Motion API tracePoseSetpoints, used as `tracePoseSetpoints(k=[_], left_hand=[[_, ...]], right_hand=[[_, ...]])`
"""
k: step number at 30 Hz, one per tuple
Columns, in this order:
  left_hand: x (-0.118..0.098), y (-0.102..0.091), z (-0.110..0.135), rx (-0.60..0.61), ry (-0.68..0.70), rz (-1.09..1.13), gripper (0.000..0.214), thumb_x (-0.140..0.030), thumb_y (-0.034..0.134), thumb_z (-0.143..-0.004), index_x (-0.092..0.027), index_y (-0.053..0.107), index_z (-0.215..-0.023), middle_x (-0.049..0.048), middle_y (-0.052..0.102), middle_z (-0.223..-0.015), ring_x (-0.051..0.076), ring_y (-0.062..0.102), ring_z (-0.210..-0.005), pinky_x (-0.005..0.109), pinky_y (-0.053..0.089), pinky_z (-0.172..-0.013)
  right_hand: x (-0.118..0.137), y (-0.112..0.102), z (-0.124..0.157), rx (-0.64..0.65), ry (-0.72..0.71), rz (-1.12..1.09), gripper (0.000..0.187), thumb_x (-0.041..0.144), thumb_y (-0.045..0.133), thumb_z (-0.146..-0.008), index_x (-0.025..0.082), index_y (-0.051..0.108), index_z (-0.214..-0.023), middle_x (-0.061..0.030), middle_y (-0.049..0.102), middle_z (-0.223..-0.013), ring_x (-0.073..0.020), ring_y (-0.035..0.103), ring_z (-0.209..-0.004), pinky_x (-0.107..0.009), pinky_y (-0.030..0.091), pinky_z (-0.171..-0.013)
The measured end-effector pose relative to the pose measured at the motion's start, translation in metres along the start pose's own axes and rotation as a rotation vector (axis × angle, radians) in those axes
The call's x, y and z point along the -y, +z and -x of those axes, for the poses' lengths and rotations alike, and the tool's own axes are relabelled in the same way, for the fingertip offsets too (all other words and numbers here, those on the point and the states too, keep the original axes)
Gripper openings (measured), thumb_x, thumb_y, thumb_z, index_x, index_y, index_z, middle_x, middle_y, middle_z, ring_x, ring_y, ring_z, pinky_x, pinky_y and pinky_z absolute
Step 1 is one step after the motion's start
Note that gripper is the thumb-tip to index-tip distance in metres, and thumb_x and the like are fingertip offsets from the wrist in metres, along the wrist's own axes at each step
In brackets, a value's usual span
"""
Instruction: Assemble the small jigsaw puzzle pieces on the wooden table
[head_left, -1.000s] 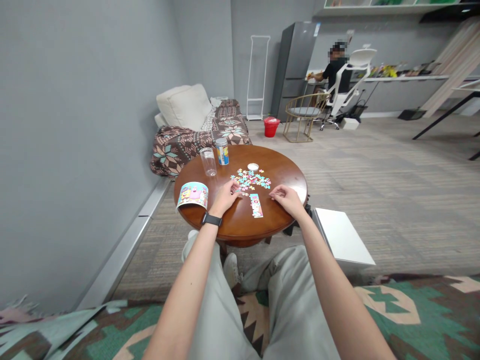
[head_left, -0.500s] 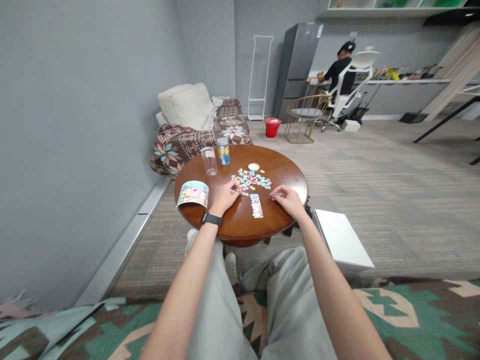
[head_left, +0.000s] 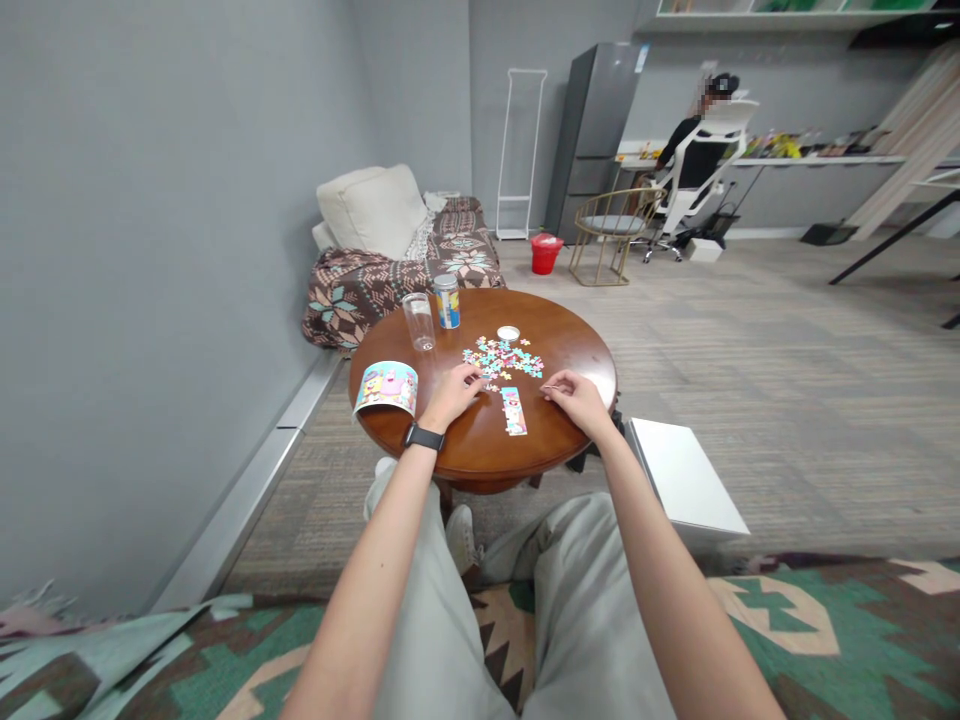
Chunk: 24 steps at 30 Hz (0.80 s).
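Observation:
Loose jigsaw puzzle pieces (head_left: 504, 357) lie in a pile on the round wooden table (head_left: 465, 450). At the pile's near left edge, my left hand (head_left: 453, 392) has its fingers closed in a pinch on what looks like a small puzzle piece, mostly hidden by the fingers. My right hand (head_left: 576, 396) pinches a puzzle piece (head_left: 551, 388) just right of the pile. Between my hands lies a joined strip of puzzle (head_left: 514, 411), flat on the table. A curled picture sheet (head_left: 386, 387) with cartoon figures rests left of my left hand.
Behind the sheet stand a clear glass (head_left: 419, 322) and a printed can (head_left: 447, 302). A round white lid (head_left: 508, 333) lies behind the pile. A white box (head_left: 686, 475) is on the floor at right. Farther back, a person (head_left: 686, 135) sits near a white office chair (head_left: 701, 165).
My left hand's fingers have shifted slightly at the pile's edge, and the pale piece there shows less. My right hand has hardly moved. The person in the background has leaned right.

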<state>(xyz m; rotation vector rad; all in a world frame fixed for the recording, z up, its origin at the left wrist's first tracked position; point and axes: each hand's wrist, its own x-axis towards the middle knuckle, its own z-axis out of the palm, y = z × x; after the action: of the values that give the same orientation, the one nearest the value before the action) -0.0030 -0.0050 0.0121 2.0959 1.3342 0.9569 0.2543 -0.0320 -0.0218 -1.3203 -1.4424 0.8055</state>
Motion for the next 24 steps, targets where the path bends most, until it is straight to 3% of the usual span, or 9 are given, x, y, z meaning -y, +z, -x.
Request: tracePoseSetpoints(k=[8,16,24], left_hand=[[-0.0049,-0.0001,0.0006,-0.001,-0.032,0.001,0.014,-0.029,0.058,-0.087,-0.019,0.064,-0.081,0.0025,0.071,-0.082,0.018,0.064,-0.079,0.026,0.048,-0.076],[-0.0046,-0.0007,0.0006,0.008,0.015,-0.007,0.016,-0.026,0.056,-0.087,-0.017,0.068,-0.082,0.0054,0.073,-0.093,0.019,0.065,-0.086,0.027,0.047,-0.08],[-0.0075,-0.002,0.0019,0.022,-0.006,0.01,0.021,-0.032,0.055,-0.089,-0.018,0.068,-0.079,0.0027,0.073,-0.085,0.018,0.064,-0.081,0.026,0.047,-0.077]], right_hand=[[0.0047,-0.0006,0.001,0.006,0.003,0.003,0.028,0.047,0.072,-0.07,0.022,0.06,-0.076,-0.0025,0.07,-0.069,-0.0202,0.069,-0.069,-0.033,0.055,-0.07],[0.0032,-0.0009,0.0015,0.002,0.002,0.005,0.026,0.046,0.071,-0.071,0.023,0.06,-0.076,-0.0023,0.07,-0.068,-0.021,0.07,-0.07,-0.033,0.054,-0.069],[0.0019,-0.0008,0.0012,0.007,-0.001,0.005,0.027,0.046,0.072,-0.071,0.022,0.06,-0.076,-0.0025,0.071,-0.069,-0.0208,0.07,-0.07,-0.033,0.055,-0.07]])
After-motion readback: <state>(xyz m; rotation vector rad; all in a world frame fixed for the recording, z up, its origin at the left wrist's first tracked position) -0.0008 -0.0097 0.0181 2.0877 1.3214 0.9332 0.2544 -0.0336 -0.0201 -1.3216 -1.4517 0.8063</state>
